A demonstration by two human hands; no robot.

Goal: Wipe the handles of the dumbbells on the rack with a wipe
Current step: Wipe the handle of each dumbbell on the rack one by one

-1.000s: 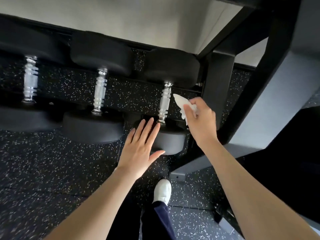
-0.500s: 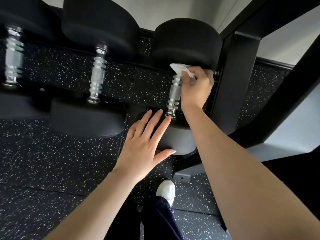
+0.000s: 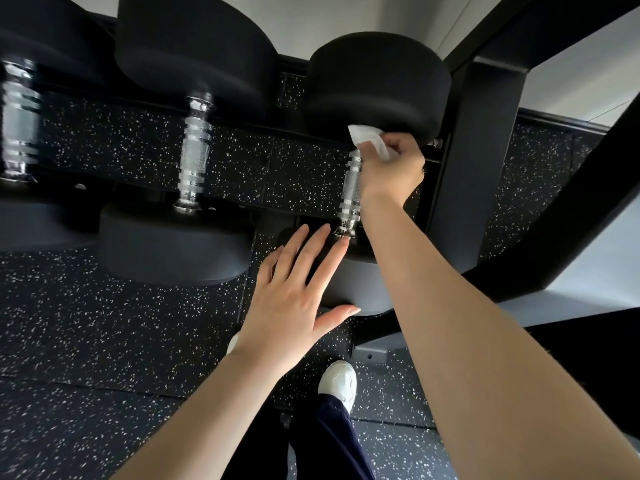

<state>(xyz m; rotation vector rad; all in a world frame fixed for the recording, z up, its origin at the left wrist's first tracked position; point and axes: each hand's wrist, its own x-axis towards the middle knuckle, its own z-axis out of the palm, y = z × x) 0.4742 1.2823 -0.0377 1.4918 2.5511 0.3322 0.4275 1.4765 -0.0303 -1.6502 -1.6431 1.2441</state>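
Three black dumbbells with chrome handles lie on the rack. My right hand [image 3: 391, 168] holds a white wipe [image 3: 369, 140] against the far end of the rightmost dumbbell's chrome handle [image 3: 350, 195], just below its far head [image 3: 377, 84]. My left hand [image 3: 294, 299] lies flat with fingers spread on the near head [image 3: 360, 285] of that dumbbell. The middle dumbbell's handle [image 3: 197, 150] and the blurred left dumbbell's handle [image 3: 19, 123] are bare.
The rack's black upright post [image 3: 474, 168] stands just right of my right hand, with a slanted brace [image 3: 571, 209] beyond. Below lie a speckled black rubber floor [image 3: 86, 341], my white shoe [image 3: 341, 379] and a dark trouser leg.
My right hand carried the wipe from beside the handle's near part up to its far end and pressed it there. The view moved closer to the rack. My left hand stayed on the near head.
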